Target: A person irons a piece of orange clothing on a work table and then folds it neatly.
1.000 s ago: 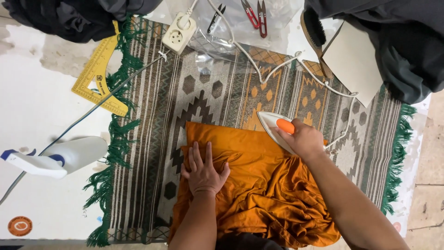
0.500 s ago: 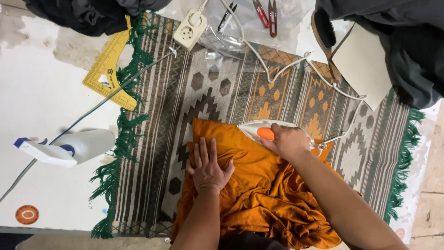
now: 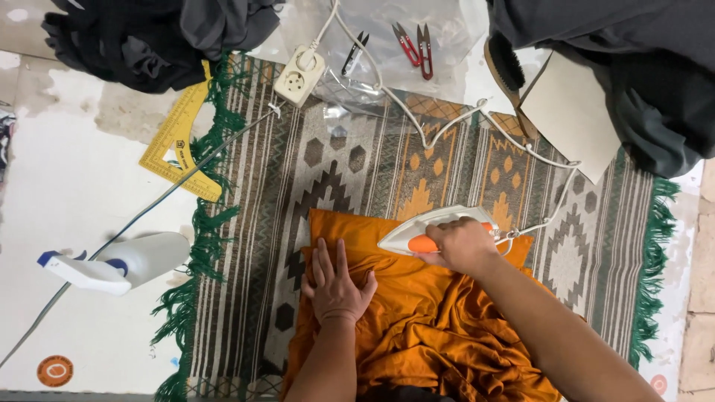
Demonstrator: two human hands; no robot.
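There are two hands, the left hand (image 3: 337,286) and the right hand (image 3: 460,246). I count one iron (image 3: 424,229), one orange cloth (image 3: 424,327), one patterned rug (image 3: 372,164), one spray bottle (image 3: 119,262) at left, one yellow ruler (image 3: 179,141), one socket strip (image 3: 298,77), and three thread snips (image 3: 414,46) far.

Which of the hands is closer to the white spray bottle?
Left. The left hand lies flat on the orange cloth, apart from the spray bottle; the right hand grips the iron farther away.

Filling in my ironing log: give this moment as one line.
left hand flat on orange cloth | right hand grips iron | patterned rug beneath
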